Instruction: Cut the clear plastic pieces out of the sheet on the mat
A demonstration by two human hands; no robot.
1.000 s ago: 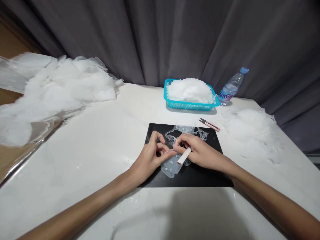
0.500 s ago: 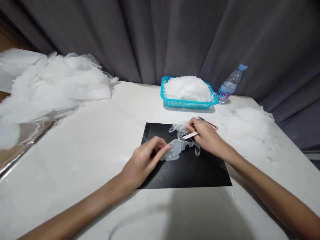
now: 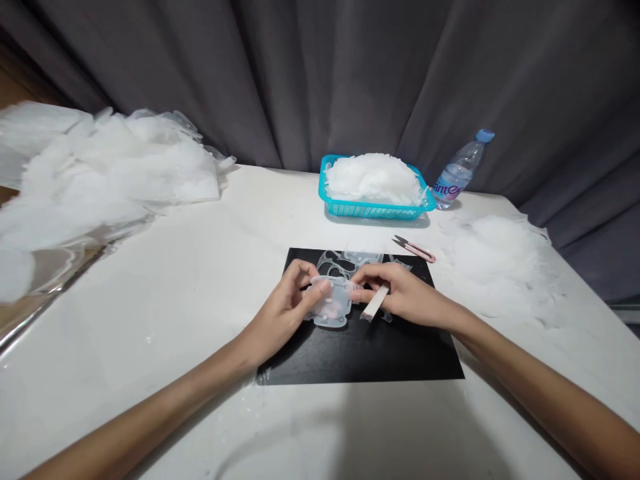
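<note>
My left hand point(image 3: 293, 300) pinches a thin translucent sheet piece point(image 3: 336, 303) between thumb and fingers, above the black mat point(image 3: 400, 357). The piece has a notched outline, small round dots and slots. At its right edge are the fingertips of my right hand point(image 3: 400, 290), which also has a flat white stick-like tool point(image 3: 375, 303) tucked in it. That tool's tip points down and toward me; its exact kind is unclear. Behind the hands, curly translucent offcuts point(image 3: 330, 265) and another translucent piece point(image 3: 363, 256) lie on the mat.
Pink-handled thread snips point(image 3: 414, 249) lie behind my right hand. A turquoise basket point(image 3: 377, 211) heaped with white translucent pieces stands farther back, beside a water bottle point(image 3: 457, 175). Piles of translucent material lie left point(image 3: 110, 167) and right point(image 3: 500, 267). A grey curtain point(image 3: 310, 80) hangs behind.
The translucent piece is raised and turned more toward me. My right hand has come down and left to its edge, the white tool now pointing downward. The offcuts lie apart behind it.
</note>
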